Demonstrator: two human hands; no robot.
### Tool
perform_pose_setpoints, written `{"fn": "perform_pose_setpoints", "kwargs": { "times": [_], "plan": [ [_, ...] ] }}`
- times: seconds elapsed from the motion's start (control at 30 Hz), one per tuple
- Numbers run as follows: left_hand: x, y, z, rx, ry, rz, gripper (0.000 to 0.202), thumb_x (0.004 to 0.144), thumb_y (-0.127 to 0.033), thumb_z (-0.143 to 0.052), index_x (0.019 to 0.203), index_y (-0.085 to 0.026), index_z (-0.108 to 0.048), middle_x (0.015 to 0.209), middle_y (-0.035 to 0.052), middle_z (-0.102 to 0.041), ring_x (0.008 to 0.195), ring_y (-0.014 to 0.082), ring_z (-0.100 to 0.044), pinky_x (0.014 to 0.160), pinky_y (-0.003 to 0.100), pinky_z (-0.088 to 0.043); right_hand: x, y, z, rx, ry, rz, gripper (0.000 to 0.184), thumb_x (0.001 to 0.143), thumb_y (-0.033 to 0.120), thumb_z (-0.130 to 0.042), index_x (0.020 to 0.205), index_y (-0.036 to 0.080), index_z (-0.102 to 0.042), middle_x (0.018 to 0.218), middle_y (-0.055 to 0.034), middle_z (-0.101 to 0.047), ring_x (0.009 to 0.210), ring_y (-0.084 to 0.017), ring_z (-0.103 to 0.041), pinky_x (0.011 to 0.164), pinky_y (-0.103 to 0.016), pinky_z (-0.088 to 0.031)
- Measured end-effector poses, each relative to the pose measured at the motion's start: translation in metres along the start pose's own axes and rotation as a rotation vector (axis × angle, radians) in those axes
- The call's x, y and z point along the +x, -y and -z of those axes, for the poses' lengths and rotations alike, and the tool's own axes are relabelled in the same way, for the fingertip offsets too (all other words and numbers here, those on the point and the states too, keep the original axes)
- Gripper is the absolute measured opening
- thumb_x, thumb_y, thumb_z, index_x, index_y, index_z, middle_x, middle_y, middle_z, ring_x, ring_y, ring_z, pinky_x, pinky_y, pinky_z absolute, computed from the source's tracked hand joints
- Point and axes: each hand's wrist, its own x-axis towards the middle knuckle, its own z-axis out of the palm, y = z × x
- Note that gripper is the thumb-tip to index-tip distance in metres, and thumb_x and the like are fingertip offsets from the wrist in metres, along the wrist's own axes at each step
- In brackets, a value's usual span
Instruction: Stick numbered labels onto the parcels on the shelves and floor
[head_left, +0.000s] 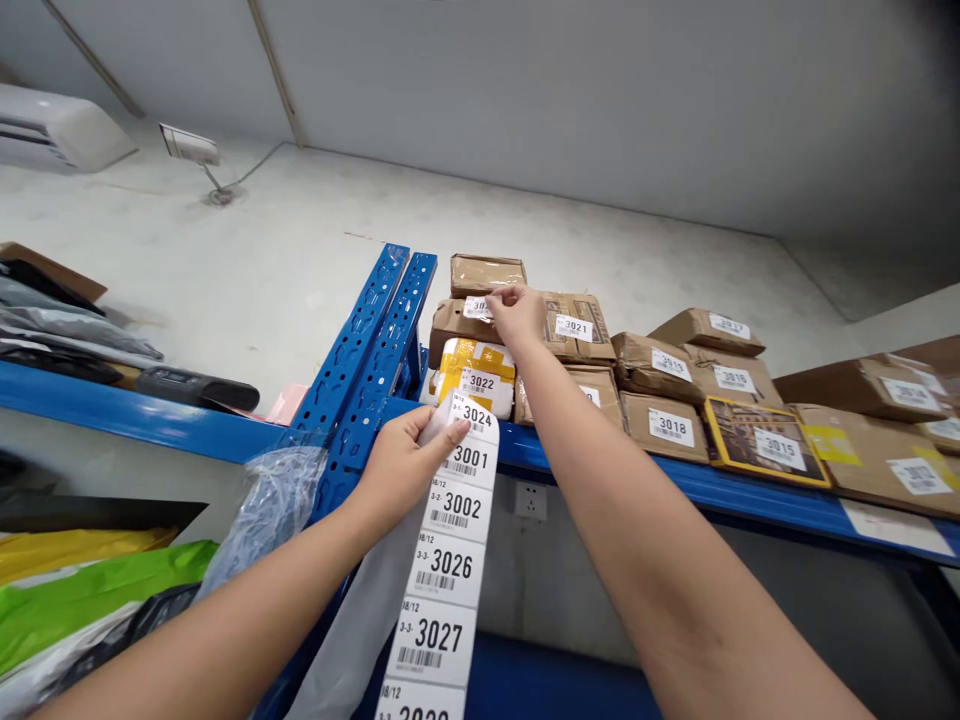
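Observation:
My left hand (405, 455) is closed on a long strip of numbered barcode labels (446, 565) that hangs down from it; the numbers 3024, 3001, 3002, 3026 and 3027 show. My right hand (516, 312) reaches up to the top shelf, its fingertips pressed on a white label (477, 308) on a brown cardboard parcel (456, 322). A smaller brown box (486, 273) lies on top of that parcel. Below it sits a yellow-taped parcel labelled 3022 (475, 376), and to the right a box labelled 3021 (577, 328).
Blue upright posts (367, 350) stand left of the parcels. The blue shelf beam (712, 485) carries several more labelled brown parcels to the right, one marked 3018 (667, 427). Dark bags (67, 335) lie on the left shelf; green and yellow bags (82, 590) below.

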Motion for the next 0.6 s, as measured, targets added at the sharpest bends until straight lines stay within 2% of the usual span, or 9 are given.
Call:
{"fn": "perform_pose_setpoints", "kwargs": {
  "times": [0.07, 0.17, 0.27, 0.33, 0.4, 0.47, 0.53, 0.6],
  "plan": [
    [-0.001, 0.003, -0.002, 0.011, 0.009, 0.001, 0.024, 0.073, -0.042, -0.066, 0.066, -0.02, -0.06, 0.065, 0.0021, -0.065, 0.056, 0.0135, -0.058, 0.048, 0.023, -0.043, -0.001, -0.002, 0.0, -0.097, 0.068, -0.021, 0.002, 0.071, 0.018, -0.064, 0.071, 0.018, -0.063, 0.076, -0.0045, -0.065, 0.075, -0.021, -0.06, 0.072, -0.037, -0.047],
    [-0.002, 0.006, -0.004, 0.031, 0.01, 0.009, 0.025, 0.073, -0.043, -0.065, 0.067, -0.02, -0.059, 0.065, 0.0015, -0.064, 0.056, 0.0127, -0.057, 0.049, 0.023, -0.044, -0.007, 0.002, 0.002, -0.267, 0.117, 0.047, 0.007, 0.07, 0.017, -0.067, 0.076, 0.018, -0.064, 0.081, -0.0086, -0.065, 0.08, -0.025, -0.06, 0.072, -0.039, -0.046],
    [-0.002, 0.006, -0.002, 0.013, 0.013, 0.021, 0.025, 0.074, -0.044, -0.065, 0.069, -0.02, -0.06, 0.066, 0.0017, -0.065, 0.057, 0.0129, -0.058, 0.05, 0.023, -0.045, -0.011, 0.01, 0.005, -0.424, 0.086, 0.082, 0.029, 0.069, 0.019, -0.073, 0.095, 0.016, -0.062, 0.09, -0.0148, -0.062, 0.083, -0.03, -0.059, 0.071, -0.043, -0.045],
    [-0.002, 0.006, -0.001, 0.009, 0.012, 0.026, 0.025, 0.074, -0.044, -0.065, 0.07, -0.02, -0.06, 0.067, 0.0018, -0.066, 0.058, 0.0133, -0.059, 0.051, 0.023, -0.046, -0.014, 0.014, 0.007, -0.48, 0.035, 0.161, 0.042, 0.067, 0.018, -0.075, 0.104, 0.017, -0.058, 0.101, -0.0168, -0.058, 0.084, -0.031, -0.058, 0.071, -0.044, -0.044],
    [-0.002, 0.006, 0.0, 0.019, 0.009, 0.031, 0.026, 0.074, -0.044, -0.065, 0.07, -0.02, -0.06, 0.067, 0.0017, -0.066, 0.058, 0.0134, -0.06, 0.051, 0.023, -0.046, -0.018, 0.015, 0.006, -0.499, 0.086, 0.311, 0.038, 0.07, 0.016, -0.072, 0.104, 0.019, -0.057, 0.107, -0.0148, -0.056, 0.085, -0.028, -0.057, 0.072, -0.043, -0.044],
    [-0.003, 0.006, 0.0, 0.037, 0.001, 0.03, 0.027, 0.074, -0.045, -0.065, 0.069, -0.019, -0.059, 0.066, 0.0017, -0.065, 0.057, 0.0136, -0.059, 0.05, 0.023, -0.045, -0.024, 0.012, 0.005, -0.526, 0.222, 0.438, 0.023, 0.078, 0.015, -0.062, 0.101, 0.019, -0.058, 0.104, -0.012, -0.057, 0.088, -0.026, -0.055, 0.075, -0.041, -0.044],
    [-0.004, 0.005, -0.001, 0.049, -0.002, 0.027, 0.028, 0.074, -0.046, -0.065, 0.069, -0.019, -0.059, 0.065, 0.0015, -0.065, 0.057, 0.0138, -0.058, 0.05, 0.023, -0.044, -0.029, 0.006, 0.004, -0.55, 0.317, 0.492, 0.018, 0.082, 0.016, -0.056, 0.099, 0.019, -0.061, 0.101, -0.0111, -0.058, 0.092, -0.026, -0.054, 0.081, -0.042, -0.043],
    [-0.006, 0.003, -0.002, 0.051, -0.002, 0.023, 0.028, 0.074, -0.046, -0.064, 0.068, -0.019, -0.058, 0.064, 0.0008, -0.064, 0.057, 0.0134, -0.057, 0.05, 0.023, -0.043, -0.036, 0.002, 0.008, -0.522, 0.341, 0.519, 0.017, 0.081, 0.016, -0.058, 0.096, 0.019, -0.063, 0.102, -0.0109, -0.058, 0.098, -0.027, -0.052, 0.085, -0.042, -0.042]
  ]
}}
